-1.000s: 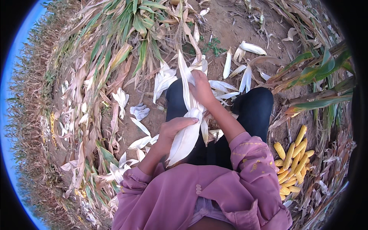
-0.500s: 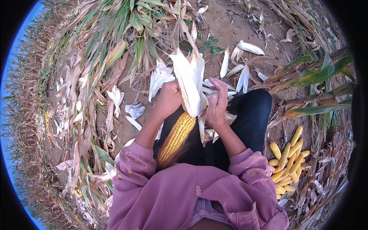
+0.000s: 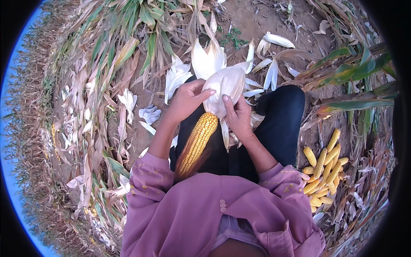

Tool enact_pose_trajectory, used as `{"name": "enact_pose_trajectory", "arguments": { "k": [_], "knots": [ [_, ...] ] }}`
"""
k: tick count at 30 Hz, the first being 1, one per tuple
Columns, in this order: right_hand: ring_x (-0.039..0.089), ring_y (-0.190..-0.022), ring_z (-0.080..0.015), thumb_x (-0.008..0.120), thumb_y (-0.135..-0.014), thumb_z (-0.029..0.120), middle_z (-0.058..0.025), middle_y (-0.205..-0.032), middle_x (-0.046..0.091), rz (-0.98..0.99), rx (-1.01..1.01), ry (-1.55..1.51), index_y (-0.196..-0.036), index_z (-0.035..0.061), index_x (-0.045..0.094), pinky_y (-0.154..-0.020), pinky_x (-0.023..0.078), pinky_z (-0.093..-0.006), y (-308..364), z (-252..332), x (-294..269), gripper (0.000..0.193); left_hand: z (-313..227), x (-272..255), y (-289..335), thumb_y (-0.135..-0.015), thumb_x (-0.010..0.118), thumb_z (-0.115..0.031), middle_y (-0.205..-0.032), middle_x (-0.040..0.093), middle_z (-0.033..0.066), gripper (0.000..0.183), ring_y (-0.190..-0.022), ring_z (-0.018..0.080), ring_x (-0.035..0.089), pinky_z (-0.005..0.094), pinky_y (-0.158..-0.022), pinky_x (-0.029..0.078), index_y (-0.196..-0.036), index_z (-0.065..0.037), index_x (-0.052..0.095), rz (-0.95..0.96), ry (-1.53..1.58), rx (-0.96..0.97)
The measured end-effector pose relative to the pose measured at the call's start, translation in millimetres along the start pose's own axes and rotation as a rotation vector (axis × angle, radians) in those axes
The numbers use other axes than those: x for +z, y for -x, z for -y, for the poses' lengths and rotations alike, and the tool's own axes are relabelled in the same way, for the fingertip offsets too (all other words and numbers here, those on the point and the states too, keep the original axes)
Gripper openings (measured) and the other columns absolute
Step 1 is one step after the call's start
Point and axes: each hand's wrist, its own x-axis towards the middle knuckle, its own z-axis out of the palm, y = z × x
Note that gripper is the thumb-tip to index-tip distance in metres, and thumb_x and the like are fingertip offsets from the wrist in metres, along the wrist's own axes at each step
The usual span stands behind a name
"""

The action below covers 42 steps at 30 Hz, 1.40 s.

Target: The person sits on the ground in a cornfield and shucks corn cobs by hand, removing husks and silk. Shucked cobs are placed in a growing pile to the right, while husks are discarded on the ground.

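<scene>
Pinching a papery white husk [image 3: 227,83] between thumb and bent fingers of the left hand [image 3: 185,103], closed firmly around its left edge. Pressing the same husk from the right with the right hand [image 3: 239,119] — thumb laid on top, other fingers bent and partly hidden behind. Just below the fingers, toward the body, a bare yellow ear of corn [image 3: 198,141], tilted, with upper end under the husk and brown silk [image 3: 200,159] alongside the lower part. To the right of the right fingers and nearer the body, a heap of bare ears [image 3: 327,168]. Left of the left fingers, a whitish glove [image 3: 150,114] on brown soil [image 3: 257,21]. Beyond the fingers, more loose husks [image 3: 272,75] — and, farther left, green and dry leaves [image 3: 147,49].
</scene>
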Motion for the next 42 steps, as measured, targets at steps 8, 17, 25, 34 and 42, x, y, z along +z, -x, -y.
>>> {"name": "enact_pose_trajectory", "arguments": {
  "k": [8, 17, 25, 34, 42],
  "knots": [
    [0.057, -0.083, -0.0073, 0.047, -0.098, 0.031, -0.0036, -0.096, 0.064, 0.107, 0.353, -0.387, -0.113, -0.0002, 0.060, -0.073, 0.048, -0.0235, -14.7, -9.0, -15.6, 0.037, 4.2, 9.9, 2.5, -0.096, 0.048, -0.016, -0.085, 0.061, 0.0032, 0.024, -0.074, 0.0070, 0.058, 0.0245, -0.065, 0.051, -0.106, 0.003, 0.058, -0.054, 0.061, -0.079],
    [0.058, -0.083, -0.0092, 0.043, -0.099, 0.036, -0.0057, -0.096, 0.062, 0.114, 0.403, -0.413, -0.113, -0.0038, 0.058, -0.073, 0.050, -0.0260, -17.0, -8.9, -18.8, 0.045, 21.6, 15.3, -7.0, -0.096, 0.047, -0.017, -0.079, 0.060, 0.0010, 0.022, -0.063, 0.0044, 0.057, 0.0200, -0.053, 0.048, -0.103, 0.001, 0.058, -0.135, 0.219, -0.157],
    [0.063, -0.091, -0.0171, 0.038, -0.097, 0.047, -0.0110, -0.105, 0.063, 0.103, 0.455, -0.538, -0.120, -0.0035, 0.052, -0.076, 0.053, -0.0295, -17.5, -15.1, -16.9, 0.057, 17.0, 17.4, -9.5, -0.097, 0.047, -0.022, -0.079, 0.061, 0.0001, 0.023, -0.064, 0.0045, 0.058, 0.0208, -0.053, 0.049, -0.096, -0.002, 0.059, -0.126, 0.276, -0.185],
    [0.059, -0.088, -0.0151, 0.024, -0.096, 0.057, -0.0092, -0.101, 0.059, 0.249, 0.438, -0.464, -0.108, 0.0009, 0.054, -0.083, 0.048, -0.0288, -20.9, -17.5, -25.2, 0.065, 15.8, 18.8, -8.0, -0.096, 0.049, -0.025, -0.082, 0.061, 0.0002, 0.024, -0.068, 0.0053, 0.058, 0.0218, -0.057, 0.050, -0.097, -0.003, 0.060, -0.124, 0.228, -0.187],
    [0.059, -0.095, -0.0216, 0.055, -0.090, 0.044, -0.0106, -0.101, 0.059, 0.263, 0.112, -0.396, -0.112, 0.0009, 0.053, -0.087, 0.048, -0.0349, -9.4, -17.7, -22.5, 0.049, 12.5, 14.9, 2.0, -0.096, 0.050, -0.026, -0.083, 0.062, 0.0027, 0.026, -0.069, 0.0093, 0.061, 0.0236, -0.061, 0.051, -0.096, -0.001, 0.060, -0.158, 0.317, -0.161]
  ]
}}
